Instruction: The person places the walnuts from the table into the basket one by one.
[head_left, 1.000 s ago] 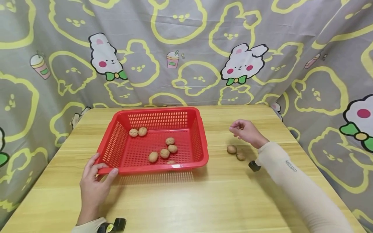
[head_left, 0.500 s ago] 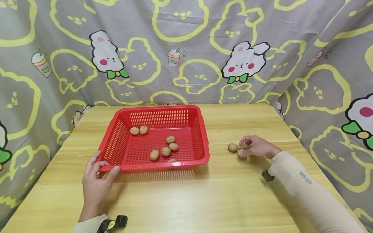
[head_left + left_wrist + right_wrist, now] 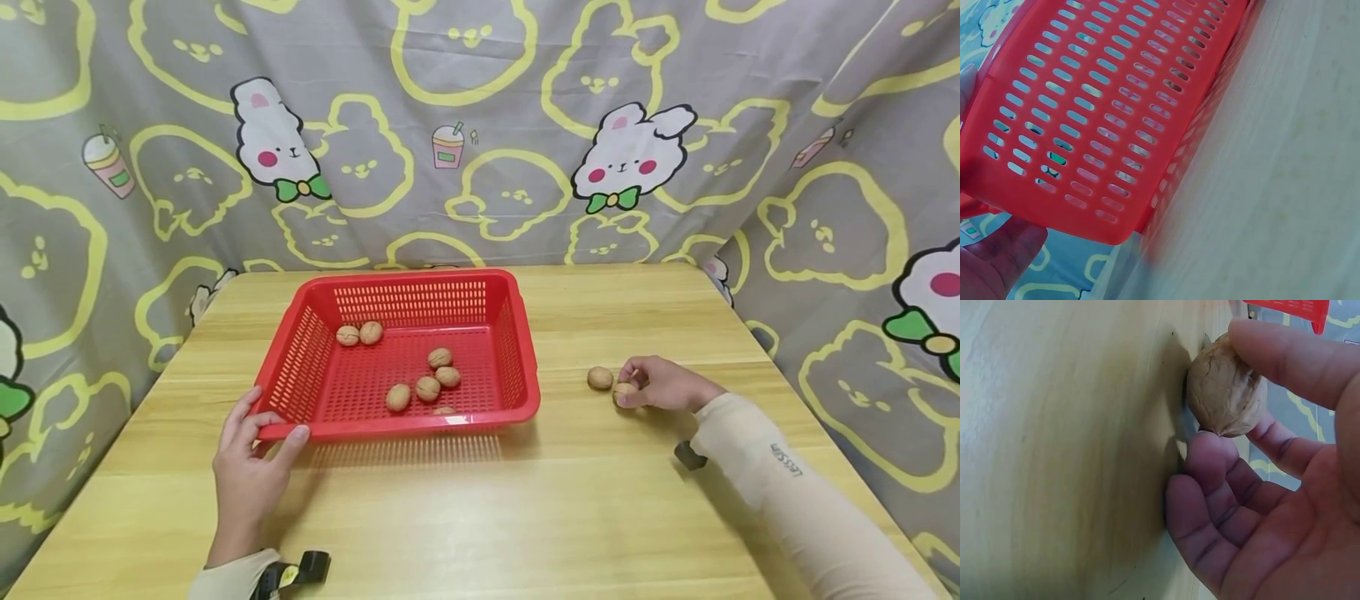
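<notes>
My right hand [image 3: 666,385] pinches a brown walnut [image 3: 1219,387] between thumb and fingers, low over the table to the right of the basket. Just left of it on the wood lies a second walnut [image 3: 599,378]. The red slotted plastic basket [image 3: 397,429] stands left of centre, with several walnuts [image 3: 428,388] on its floor; one near the front wall is partly hidden by the rim. At the basket's near left corner my left hand [image 3: 251,479] grips the rim, thumb on the front edge and fingers along the side. Slotted basket wall [image 3: 1107,94] fills much of the left wrist view.
The wooden table [image 3: 465,517] runs back to a grey patterned curtain [image 3: 510,83] that hangs behind and along both sides. Small black cameras [image 3: 313,567] are strapped at both wrists.
My right hand has come down and toward me, from above the table onto the nearer walnut, and its fingers have closed on it. The left hand stays on the basket corner.
</notes>
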A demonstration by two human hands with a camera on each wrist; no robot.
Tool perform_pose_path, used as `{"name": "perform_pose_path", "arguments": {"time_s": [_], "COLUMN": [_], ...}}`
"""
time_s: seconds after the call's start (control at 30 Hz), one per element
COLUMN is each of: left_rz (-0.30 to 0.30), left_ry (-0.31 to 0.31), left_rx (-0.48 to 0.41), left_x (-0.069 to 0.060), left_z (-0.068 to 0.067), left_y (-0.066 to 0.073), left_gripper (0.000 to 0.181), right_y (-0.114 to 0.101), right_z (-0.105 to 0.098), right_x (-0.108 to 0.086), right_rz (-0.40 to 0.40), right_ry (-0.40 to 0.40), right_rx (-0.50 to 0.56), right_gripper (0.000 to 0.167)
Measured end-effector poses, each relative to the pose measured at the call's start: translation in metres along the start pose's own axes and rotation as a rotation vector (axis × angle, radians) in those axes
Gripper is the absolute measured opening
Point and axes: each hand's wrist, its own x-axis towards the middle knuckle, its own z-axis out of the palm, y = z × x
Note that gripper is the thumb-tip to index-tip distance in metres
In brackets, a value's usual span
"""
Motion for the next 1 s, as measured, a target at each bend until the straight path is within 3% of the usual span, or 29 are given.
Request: {"name": "perform_pose_path", "arguments": {"time_s": [0.5,0.77,1.0], "left_rz": [-0.005,-0.006,-0.010], "left_ry": [-0.001,0.001,0.001], "left_rx": [0.018,0.012,0.016], "left_x": [0.000,0.000,0.000], "left_z": [0.000,0.000,0.000], "left_y": [0.001,0.001,0.000], "left_gripper": [0.029,0.028,0.028], "right_y": [-0.011,-0.015,-0.021], "right_z": [-0.007,-0.007,-0.012], "right_x": [0.002,0.006,0.012], "right_rz": [0.015,-0.034,-0.111], "right_ry": [0.094,0.101,0.180], "right_rx": [0.109,0.154,0.116], "right_gripper": [0.036,0.036,0.044]}}
